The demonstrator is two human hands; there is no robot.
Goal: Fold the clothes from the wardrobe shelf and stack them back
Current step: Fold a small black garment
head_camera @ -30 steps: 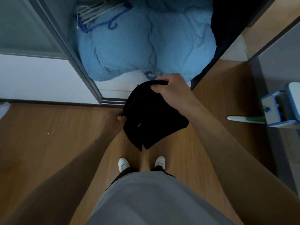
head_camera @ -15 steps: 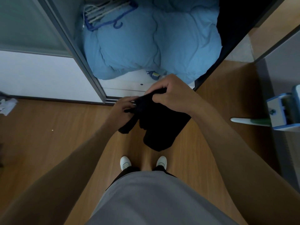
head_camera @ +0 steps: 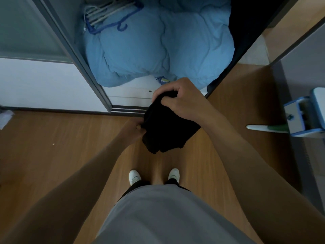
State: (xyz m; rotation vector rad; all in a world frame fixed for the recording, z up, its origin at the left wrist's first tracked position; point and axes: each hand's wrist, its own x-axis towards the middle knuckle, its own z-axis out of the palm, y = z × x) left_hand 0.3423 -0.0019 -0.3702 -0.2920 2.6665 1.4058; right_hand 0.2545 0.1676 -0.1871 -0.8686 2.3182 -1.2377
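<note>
Your white shoes point(head_camera: 134, 176) stand on the wood floor point(head_camera: 52, 155), back from the wardrobe point(head_camera: 84, 64). Between them and the wardrobe's door track you hold a black garment point(head_camera: 167, 131), bunched and hanging in the air. Your left hand point(head_camera: 134, 130) pinches its left edge. Your right hand point(head_camera: 182, 101) curls over its top fold, just in front of the wardrobe's sill. Inside the wardrobe lies a blue duvet point(head_camera: 158, 46), with hangers point(head_camera: 107, 14) on its far left part.
</note>
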